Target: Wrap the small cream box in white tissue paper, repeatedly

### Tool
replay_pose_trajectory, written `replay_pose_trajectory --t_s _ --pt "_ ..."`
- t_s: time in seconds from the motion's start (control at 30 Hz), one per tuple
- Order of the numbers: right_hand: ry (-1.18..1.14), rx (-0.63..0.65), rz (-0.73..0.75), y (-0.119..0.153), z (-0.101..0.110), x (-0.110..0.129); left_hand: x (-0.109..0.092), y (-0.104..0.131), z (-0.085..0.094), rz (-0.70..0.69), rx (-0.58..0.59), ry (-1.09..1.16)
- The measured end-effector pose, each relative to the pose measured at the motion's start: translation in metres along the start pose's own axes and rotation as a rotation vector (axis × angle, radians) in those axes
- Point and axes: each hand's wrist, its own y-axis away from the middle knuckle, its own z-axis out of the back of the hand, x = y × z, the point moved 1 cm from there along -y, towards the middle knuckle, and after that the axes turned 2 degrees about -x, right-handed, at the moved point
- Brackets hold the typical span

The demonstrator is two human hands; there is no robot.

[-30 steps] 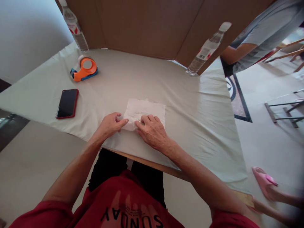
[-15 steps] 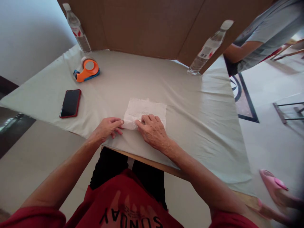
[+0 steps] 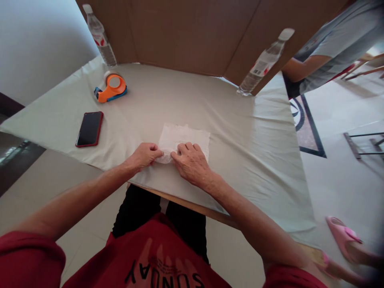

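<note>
A thin white tissue-like sheet [image 3: 186,134] lies on the cloth in front of me, its near edge wrinkled and partly folded over. At the near left corner, my left hand [image 3: 146,155] is closed, pinching the edge between thumb and forefinger. My right hand [image 3: 193,166] lies over the near side of the sheet with fingers curled and the thumb pressed at the folded edge. Its palm hides the lower right part of the sheet. A short stretch of crumpled edge shows between the two thumbs.
Left of the sheet lie a phone [image 3: 90,129] and an orange tape dispenser [image 3: 112,88]. Water bottles stand at the back left [image 3: 102,38] and back right [image 3: 265,64], against a brown cardboard panel [image 3: 192,36]. Another person's arm [image 3: 309,66] is beyond the right edge.
My left hand has moved up and to the right, and its fingers have closed more tightly on the sheet's corner. The near left edge is more bunched. My right hand has hardly moved.
</note>
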Motion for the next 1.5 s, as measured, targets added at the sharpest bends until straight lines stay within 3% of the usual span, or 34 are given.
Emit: replay_pose_trajectory --t_s 0.13,0.3,0.43,0.6,0.83,1.0,1.13,1.23,1.33,1.5 --pt "-0.02 0.032 0.0 -0.003 0.003 0.0 -0.008 0.001 -0.005 -0.18 -0.111 -0.064" --pt "-0.065 0.071 -0.055 -0.005 0.008 -0.001 -0.014 0.003 -0.017 -0.086 -0.054 0.133" --pt "-0.113 0.073 -0.115 -0.005 0.009 -0.002 -0.019 0.004 -0.028 -0.145 -0.03 0.211" --pt "-0.201 0.046 -0.166 0.001 0.008 -0.006 -0.026 0.009 -0.036 -0.275 0.013 0.024" --pt "-0.378 0.01 -0.152 0.015 0.009 -0.017 -0.028 0.011 -0.025 -0.45 0.177 -0.13" --pt "-0.564 -0.078 -0.184 0.022 0.018 -0.028 -0.023 0.006 -0.029 -0.679 0.097 -0.36" --pt "-0.647 -0.237 -0.505 0.05 0.025 -0.047 -0.022 0.005 -0.036 -0.753 0.067 -0.484" --pt "-0.672 -0.134 -0.759 0.08 0.017 -0.056 -0.018 0.005 -0.038 -0.79 0.054 -0.505" --pt "-0.697 -0.031 -0.855 0.098 0.005 -0.055 -0.011 0.004 -0.04 -0.83 0.014 -0.468" --pt "-0.843 -0.011 -0.998 0.089 -0.006 -0.046 0.001 0.008 -0.038 -0.997 -0.032 -0.41"
